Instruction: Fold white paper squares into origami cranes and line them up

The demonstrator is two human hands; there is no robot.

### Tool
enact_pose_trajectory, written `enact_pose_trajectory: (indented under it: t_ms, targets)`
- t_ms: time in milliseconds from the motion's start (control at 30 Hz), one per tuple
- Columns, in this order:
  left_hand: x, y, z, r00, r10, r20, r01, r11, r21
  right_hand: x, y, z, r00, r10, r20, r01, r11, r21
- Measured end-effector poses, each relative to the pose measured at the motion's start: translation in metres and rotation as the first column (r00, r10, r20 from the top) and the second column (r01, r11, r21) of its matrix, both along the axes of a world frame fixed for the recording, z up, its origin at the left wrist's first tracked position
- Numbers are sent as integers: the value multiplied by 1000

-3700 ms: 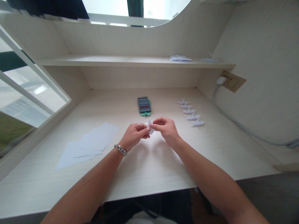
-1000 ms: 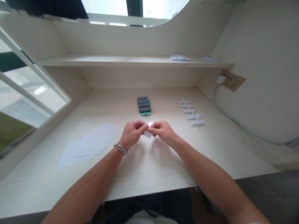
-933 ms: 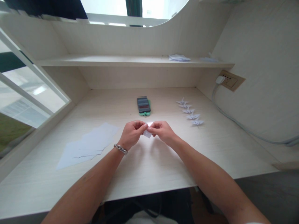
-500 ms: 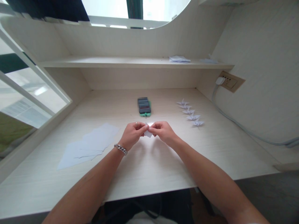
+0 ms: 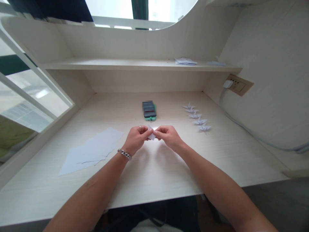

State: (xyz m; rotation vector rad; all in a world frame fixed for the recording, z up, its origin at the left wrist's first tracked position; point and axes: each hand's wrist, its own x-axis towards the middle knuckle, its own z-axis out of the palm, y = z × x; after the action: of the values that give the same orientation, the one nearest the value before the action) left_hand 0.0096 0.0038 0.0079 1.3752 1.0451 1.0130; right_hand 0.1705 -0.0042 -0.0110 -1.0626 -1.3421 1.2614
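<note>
A small, partly folded piece of white paper (image 5: 151, 134) is pinched between both hands just above the pale wooden desk (image 5: 149, 174). My left hand (image 5: 137, 139), with a ring and a chain bracelet, grips its left side with closed fingers. My right hand (image 5: 169, 136) pinches its right side. Most of the paper is hidden behind the fingertips. A loose spread of flat white sheets (image 5: 93, 149) lies to the left of my left hand. A row of several finished white paper cranes (image 5: 197, 117) stands to the right, beyond my right hand.
A phone in a green case (image 5: 149, 110) lies just beyond the hands. A shelf (image 5: 135, 64) above the desk holds folded white paper (image 5: 185, 61). On the right wall, a socket (image 5: 238, 84) feeds a grey cable (image 5: 253, 135) that crosses the desk's right side. A glass panel closes off the left.
The hands have dropped slightly and drawn closer together over the paper since the oldest frame. In the last second only the fingertips have shifted on it.
</note>
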Motion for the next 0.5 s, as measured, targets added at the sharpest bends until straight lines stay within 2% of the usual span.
enact_pose_trajectory:
  t_ms: [100, 267, 433, 500]
  targets:
    - [-1, 1, 1, 999, 36, 10, -36, 999, 25, -1, 0, 0, 999, 20, -38, -23, 997, -71]
    - [-1, 2, 0, 998, 42, 38, -43, 999, 11, 0, 0, 2, 999, -28, 17, 27, 999, 25]
    - [-3, 4, -1, 996, 78, 39, -79, 997, 8, 2, -1, 7, 999, -39, -21, 37, 995, -91]
    - [-4, 4, -1, 995, 89, 37, -89, 996, 7, 3, -1, 6, 998, -57, -22, 55, 995, -85]
